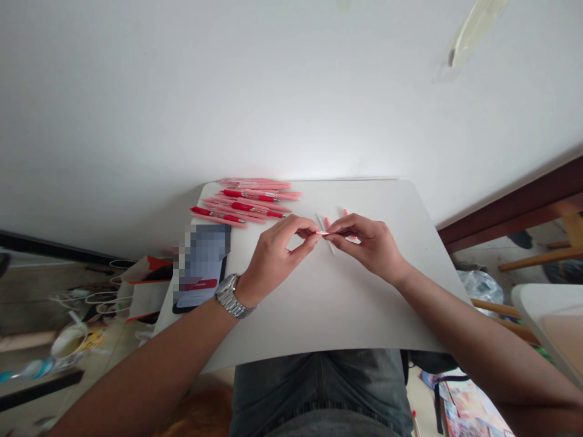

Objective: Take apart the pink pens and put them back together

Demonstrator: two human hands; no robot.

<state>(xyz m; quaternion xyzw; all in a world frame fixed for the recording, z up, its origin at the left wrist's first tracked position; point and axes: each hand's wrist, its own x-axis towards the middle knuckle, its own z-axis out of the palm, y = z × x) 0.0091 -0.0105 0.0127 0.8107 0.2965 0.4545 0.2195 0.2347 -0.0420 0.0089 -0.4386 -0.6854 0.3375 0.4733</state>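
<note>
Over the middle of the white table, my left hand (pixel 279 254) and my right hand (pixel 371 247) meet fingertip to fingertip. Between them is a small red and silver pen part (pixel 322 233), pinched from both sides; most of it is covered by the fingers. Just behind and below the fingertips lie a thin white stick (pixel 333 248) like a refill and short pink pieces (pixel 345 212), partly hidden by my right hand. Left of the hands is a pile of slim pink pen-like sticks (pixel 257 182), with several red pens (pixel 217 215) on top.
A phone (pixel 203 267) lies at the left edge of the table (pixel 319 315), beside my watch (pixel 234 296). The wall (pixel 291 91) rises directly behind the table. Bags (pixel 148 288) and clutter stand on the floor at left. Another white tabletop (pixel 546 303) is at right.
</note>
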